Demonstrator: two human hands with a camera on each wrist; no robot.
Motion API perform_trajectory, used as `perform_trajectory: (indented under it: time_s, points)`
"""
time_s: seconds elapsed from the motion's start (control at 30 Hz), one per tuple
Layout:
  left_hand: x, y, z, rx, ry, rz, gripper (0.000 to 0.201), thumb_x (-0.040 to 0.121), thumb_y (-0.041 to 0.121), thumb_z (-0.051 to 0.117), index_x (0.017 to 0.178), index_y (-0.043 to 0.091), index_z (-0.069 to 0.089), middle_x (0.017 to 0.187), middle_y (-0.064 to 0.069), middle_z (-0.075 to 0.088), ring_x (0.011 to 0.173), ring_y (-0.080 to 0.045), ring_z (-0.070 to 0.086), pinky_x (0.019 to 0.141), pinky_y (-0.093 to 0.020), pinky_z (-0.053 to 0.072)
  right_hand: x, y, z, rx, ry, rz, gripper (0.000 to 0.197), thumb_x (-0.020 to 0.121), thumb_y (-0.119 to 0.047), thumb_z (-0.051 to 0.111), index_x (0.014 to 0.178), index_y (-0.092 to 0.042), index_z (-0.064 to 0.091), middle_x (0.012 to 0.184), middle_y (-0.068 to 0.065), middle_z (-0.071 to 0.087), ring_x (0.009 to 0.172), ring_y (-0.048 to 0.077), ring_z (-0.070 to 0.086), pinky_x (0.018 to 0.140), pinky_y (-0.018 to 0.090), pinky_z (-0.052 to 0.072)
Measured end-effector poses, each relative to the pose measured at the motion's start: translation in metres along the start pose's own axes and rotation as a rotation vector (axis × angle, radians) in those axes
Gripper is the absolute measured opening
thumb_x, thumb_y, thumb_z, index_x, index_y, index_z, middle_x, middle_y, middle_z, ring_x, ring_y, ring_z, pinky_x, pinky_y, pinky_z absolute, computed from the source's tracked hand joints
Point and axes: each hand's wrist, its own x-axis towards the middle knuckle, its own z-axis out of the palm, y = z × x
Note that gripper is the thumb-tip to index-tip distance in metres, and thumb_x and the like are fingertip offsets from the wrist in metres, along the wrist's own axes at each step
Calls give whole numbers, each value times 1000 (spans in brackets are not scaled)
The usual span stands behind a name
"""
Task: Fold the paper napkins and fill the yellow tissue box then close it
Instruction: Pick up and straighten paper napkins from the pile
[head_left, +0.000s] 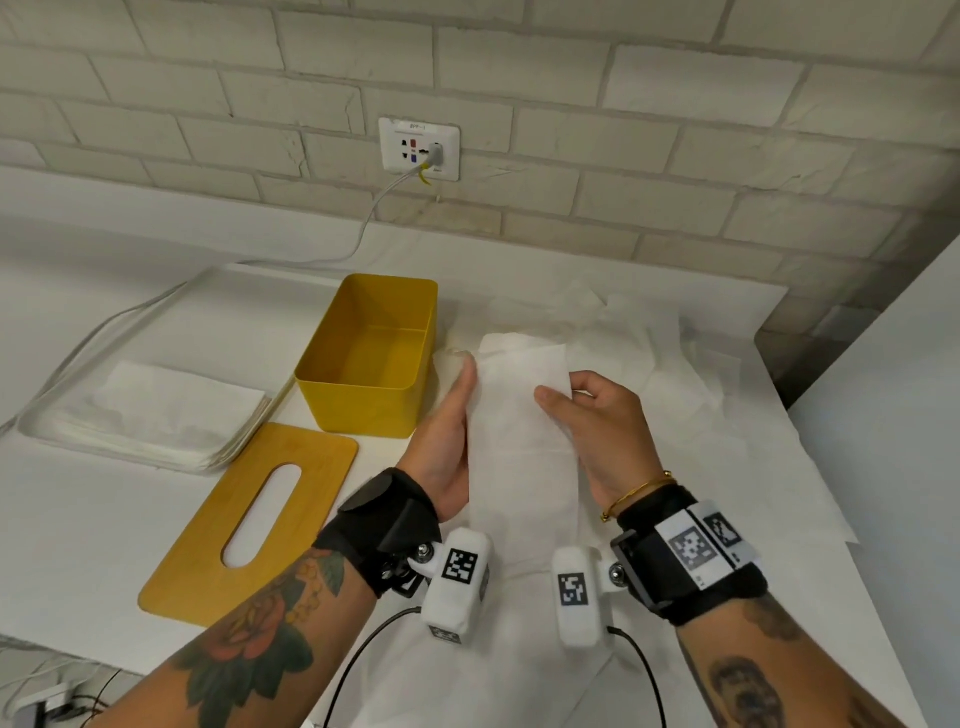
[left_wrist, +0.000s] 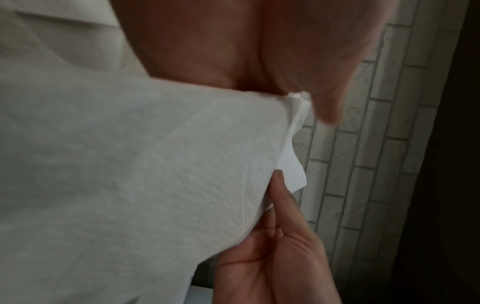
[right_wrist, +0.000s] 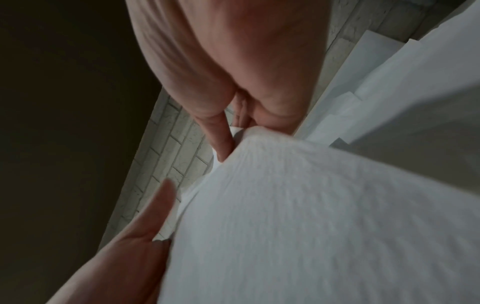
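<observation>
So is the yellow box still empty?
Empty: the yellow tissue box shows a bare floor in the head view, and its lid lies flat beside it.

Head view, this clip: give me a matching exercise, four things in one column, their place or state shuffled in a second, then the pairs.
Things:
1. yellow tissue box
2. slotted lid
3. napkin stack
4. napkin strip

States:
A. held up between left hand and right hand
B. open and empty
C. flat on the table, in front of the box
D. piled left of the box

Pairs: 1-B, 2-C, 3-D, 4-A
</observation>
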Motion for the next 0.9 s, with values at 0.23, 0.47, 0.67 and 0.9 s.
perform_trajectory:
  time_s: [0.23,0.47,0.67,0.9]
  points:
    - [4,7,-5,45,148,14,39,105,31,50,127,3,64,117,-18,73,105,-30,73,88,-42,59,-27,23,-9,-53,-170,132,25,80,-7,83,101,-8,70,96,6,79,93,24,76,91,46,59]
    - [6,15,-21,10,252,86,33,102,31,57,123,8,66,114,-12,76,101,-24,75,85,-41,56,-49,34,-50,-249,-397,257,25,78,1,83,94,-2,65,75,15,73,68,26,72,62,28,56]
    - [3,10,-21,3,260,72,29,102,31,57,121,12,66,114,-9,76,106,-24,73,90,-41,55,-12,15,-98,-388,-85,156,14,84,-10,79,95,-6,71,84,14,77,73,22,72,66,32,58]
    - [-1,7,-23,16,279,45,32,101,32,57,124,12,66,118,-10,75,110,-26,71,100,-45,51,33,29,-132,-546,242,201,42,79,-29,83,117,-17,68,111,1,69,105,22,66,98,37,54]
